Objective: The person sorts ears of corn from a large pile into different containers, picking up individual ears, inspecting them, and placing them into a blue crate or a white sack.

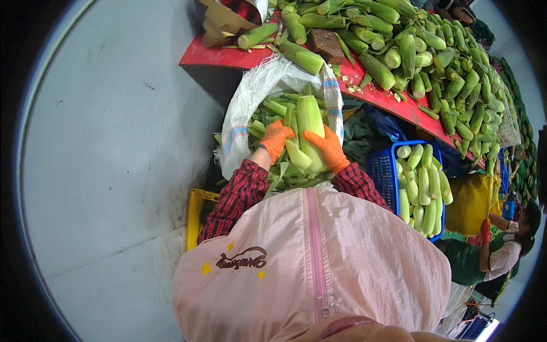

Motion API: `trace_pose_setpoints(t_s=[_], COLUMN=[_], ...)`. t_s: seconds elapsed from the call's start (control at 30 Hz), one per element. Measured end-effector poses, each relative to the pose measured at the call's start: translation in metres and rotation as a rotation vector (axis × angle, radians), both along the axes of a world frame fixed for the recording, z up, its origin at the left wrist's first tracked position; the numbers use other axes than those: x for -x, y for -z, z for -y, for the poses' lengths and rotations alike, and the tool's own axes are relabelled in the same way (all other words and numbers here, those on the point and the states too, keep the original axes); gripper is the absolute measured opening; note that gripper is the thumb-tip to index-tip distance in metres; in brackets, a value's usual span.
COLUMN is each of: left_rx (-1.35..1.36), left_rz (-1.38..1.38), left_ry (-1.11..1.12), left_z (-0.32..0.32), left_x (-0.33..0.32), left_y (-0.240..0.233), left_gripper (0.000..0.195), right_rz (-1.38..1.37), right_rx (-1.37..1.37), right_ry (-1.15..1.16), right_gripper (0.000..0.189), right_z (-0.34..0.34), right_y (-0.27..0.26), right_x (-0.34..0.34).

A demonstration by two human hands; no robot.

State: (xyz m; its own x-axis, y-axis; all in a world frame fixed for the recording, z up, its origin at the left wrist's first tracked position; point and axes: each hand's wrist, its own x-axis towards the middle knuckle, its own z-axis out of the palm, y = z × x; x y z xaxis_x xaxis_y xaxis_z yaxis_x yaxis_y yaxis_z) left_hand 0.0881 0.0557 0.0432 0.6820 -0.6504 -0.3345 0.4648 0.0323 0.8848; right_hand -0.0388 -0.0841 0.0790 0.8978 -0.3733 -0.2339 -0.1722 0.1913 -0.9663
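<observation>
An ear of corn (310, 115), partly stripped to its pale inner husk, is held upright over an open white woven sack (236, 128). My right hand (328, 147), in an orange glove, grips the ear on its right side, thumb across the front. On the left, my left hand (275, 139), also gloved in orange, is closed on a strip of green husk (295, 151) that hangs away from the ear. Loose husk leaves (280, 173) fill the sack beneath both hands. The fingers behind the ear are hidden.
A red table (397, 107) carries a heap of unpeeled corn (461, 81) and a brick (325, 45). At right stands a blue plastic basket (382, 166) of peeled ears (423, 188). A yellow crate (194, 218) sits left. Another person (491, 252) works at far right.
</observation>
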Motion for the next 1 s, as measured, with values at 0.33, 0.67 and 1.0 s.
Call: trace_pose_setpoints(t_s=[0.33,0.67,1.0], left_rx=[-0.400,-0.319,-0.147], left_rz=[0.478,0.737,0.518], left_ry=[0.196,0.013,-0.083], left_z=[0.020,0.036,0.035], left_x=[-0.003,-0.010,0.011], left_y=[-0.057,-0.025,-0.064], left_gripper=[0.039,0.035,0.084], right_rz=[-0.309,0.152,0.150], right_rx=[0.899,0.063,0.060], right_ry=[0.097,0.052,0.291], right_gripper=[0.098,0.059,0.043], right_z=[-0.011,0.014,0.016], right_y=[-0.031,0.003,-0.027], right_x=[0.013,0.035,0.015])
